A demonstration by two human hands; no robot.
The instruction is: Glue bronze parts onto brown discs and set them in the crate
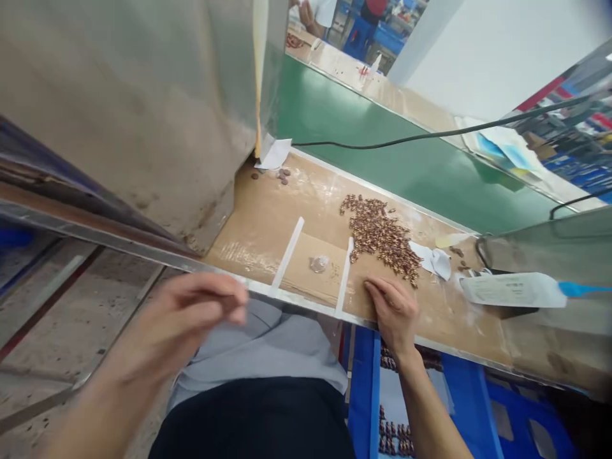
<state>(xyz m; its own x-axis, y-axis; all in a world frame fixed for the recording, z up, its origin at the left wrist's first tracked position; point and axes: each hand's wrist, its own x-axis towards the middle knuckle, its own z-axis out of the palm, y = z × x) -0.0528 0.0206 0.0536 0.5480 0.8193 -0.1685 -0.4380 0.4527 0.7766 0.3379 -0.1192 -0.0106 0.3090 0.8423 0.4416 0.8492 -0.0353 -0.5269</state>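
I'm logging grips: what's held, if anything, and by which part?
Cannot be told: the left hand is blurred, and the right hand, near the pile of pieces, shows nothing discernible in its pinch.

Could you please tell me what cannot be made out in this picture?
In the head view:
Left hand: motion blur hides whether it holds anything.
Right hand: its fingers hide whatever they may pinch.
Bottle: label print too small to read.
Blue crate: partly hidden by the right forearm, cut off by the bottom edge.
Co-worker: cut off by the top edge.
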